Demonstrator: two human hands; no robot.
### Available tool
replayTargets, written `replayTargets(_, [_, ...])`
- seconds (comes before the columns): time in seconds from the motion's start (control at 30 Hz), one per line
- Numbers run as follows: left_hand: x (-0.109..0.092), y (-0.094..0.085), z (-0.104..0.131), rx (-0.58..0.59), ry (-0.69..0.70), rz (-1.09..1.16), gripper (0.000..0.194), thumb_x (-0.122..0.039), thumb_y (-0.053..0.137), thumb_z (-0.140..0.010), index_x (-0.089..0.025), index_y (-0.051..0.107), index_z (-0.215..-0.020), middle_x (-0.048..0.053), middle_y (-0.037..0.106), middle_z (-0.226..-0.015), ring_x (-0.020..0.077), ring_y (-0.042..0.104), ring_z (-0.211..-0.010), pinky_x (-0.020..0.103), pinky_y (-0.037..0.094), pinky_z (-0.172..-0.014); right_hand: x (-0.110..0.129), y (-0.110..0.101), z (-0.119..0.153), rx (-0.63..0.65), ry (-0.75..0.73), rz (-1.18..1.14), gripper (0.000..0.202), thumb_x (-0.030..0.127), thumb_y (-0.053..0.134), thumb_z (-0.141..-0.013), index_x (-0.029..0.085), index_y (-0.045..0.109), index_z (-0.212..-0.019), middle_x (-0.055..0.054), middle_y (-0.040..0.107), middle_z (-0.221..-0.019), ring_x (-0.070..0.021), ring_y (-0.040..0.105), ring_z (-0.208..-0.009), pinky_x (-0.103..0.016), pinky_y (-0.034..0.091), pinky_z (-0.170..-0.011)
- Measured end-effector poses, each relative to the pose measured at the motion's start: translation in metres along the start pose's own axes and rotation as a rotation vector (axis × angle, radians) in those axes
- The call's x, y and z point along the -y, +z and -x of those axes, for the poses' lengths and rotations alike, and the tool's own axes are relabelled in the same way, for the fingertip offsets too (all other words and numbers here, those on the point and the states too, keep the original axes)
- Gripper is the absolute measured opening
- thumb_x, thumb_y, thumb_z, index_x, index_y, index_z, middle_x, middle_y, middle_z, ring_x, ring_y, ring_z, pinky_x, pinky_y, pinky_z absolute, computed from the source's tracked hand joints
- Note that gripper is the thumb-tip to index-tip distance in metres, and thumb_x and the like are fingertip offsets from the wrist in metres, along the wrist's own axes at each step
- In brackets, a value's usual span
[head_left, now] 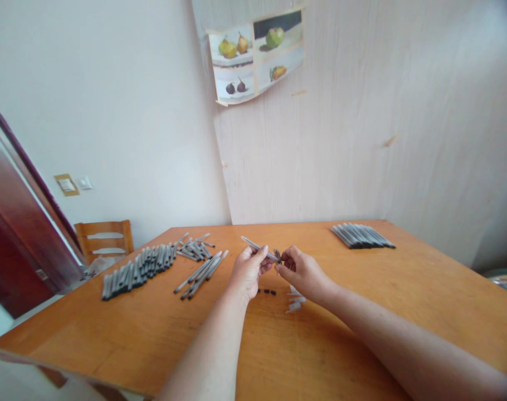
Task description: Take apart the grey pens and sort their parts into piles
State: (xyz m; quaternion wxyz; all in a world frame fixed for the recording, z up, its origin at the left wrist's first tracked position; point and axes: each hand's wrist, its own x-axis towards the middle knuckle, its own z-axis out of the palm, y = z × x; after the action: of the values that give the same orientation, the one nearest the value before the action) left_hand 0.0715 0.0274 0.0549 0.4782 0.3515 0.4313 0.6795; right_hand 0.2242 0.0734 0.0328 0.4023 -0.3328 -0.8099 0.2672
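My left hand (248, 272) is closed around a pen (253, 243) with a pale grey barrel, which slants up to the left. My right hand (301, 273) pinches a small dark piece (277, 256) at the pen's lower right end. Whether the two are joined cannot be seen. Below the hands lie several small black plugs (267, 291), partly behind my left hand. Several clear plastic caps (295, 303) rest on the table under my right wrist.
A loose group of grey pens (203, 273) lies left of my hands, with a scattered pile (194, 248) behind it. A long row of pens (140, 267) runs along the left of the wooden table (111, 345). Another neat row (362, 236) sits back right. A chair (105, 236) stands behind.
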Motion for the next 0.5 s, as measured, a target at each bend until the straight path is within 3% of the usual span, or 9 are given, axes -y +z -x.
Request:
replayTargets(0.2, [0.0012, -0.0016, -0.0016, -0.003, 0.005, 0.004, 0.031, -0.034, 0.076, -0.071, -0.016, 0.055, -0.082, 0.006, 0.07, -0.076, 0.0124, 0.065, -0.067, 0.023, 0.049, -0.064, 0.0049, -0.0068, 0.001, 0.118, 0.028, -0.089, 0.036, 0.04, 0.037, -0.094, 0.018, 0.058, -0.074, -0.002, 0.063, -0.068, -0.012, 0.055, -0.06, -0.024, 0.039, -0.057])
replayTargets(0.5, [0.0026, 0.0012, -0.0003, -0.025, 0.004, -0.038, 0.031, -0.035, 0.076, -0.071, -0.015, 0.055, -0.081, 0.007, 0.07, -0.08, 0.0121, 0.064, -0.066, 0.023, 0.049, -0.063, 0.0047, -0.0045, -0.0027, 0.046, 0.047, -0.018, 0.014, 0.03, 0.054, -0.083, 0.018, 0.058, -0.076, 0.001, 0.057, -0.063, -0.0116, 0.048, -0.057, -0.023, 0.035, -0.054])
